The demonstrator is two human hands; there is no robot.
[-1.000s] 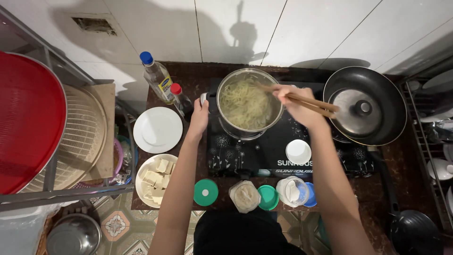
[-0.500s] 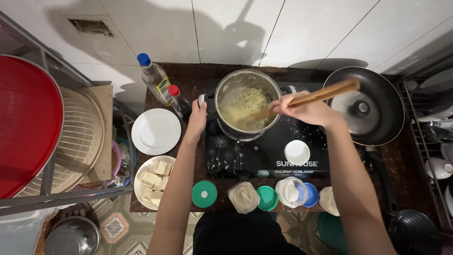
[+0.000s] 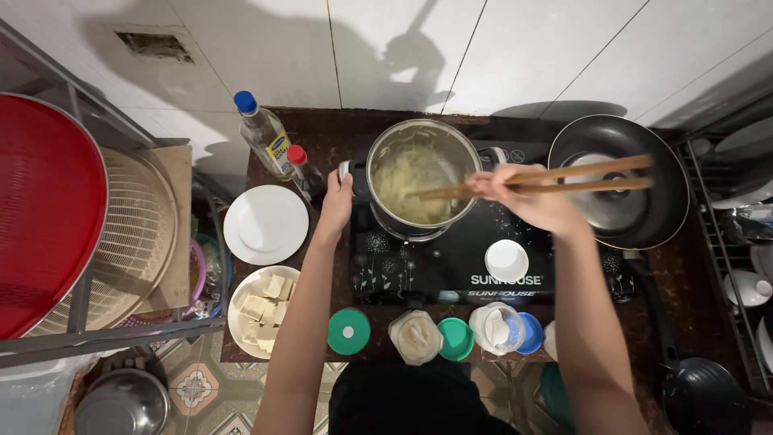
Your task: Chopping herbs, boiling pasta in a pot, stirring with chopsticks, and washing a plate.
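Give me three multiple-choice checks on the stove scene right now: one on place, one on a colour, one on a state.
1. Where is the empty white plate?
A. Left of the pot
B. Inside the wok
C. On the stove

2. What colour is the tall clear bottle's cap?
A. Green
B. Blue
C. Yellow

3. What is the right hand doing?
A. Resting open
B. Gripping the wok
C. Holding chopsticks

Answers:
1 A: the plate lies left of the pot, above the tofu plate.
2 B: the cap is blue.
3 C: the chopsticks reach into the pot, while the left hand holds its handle.
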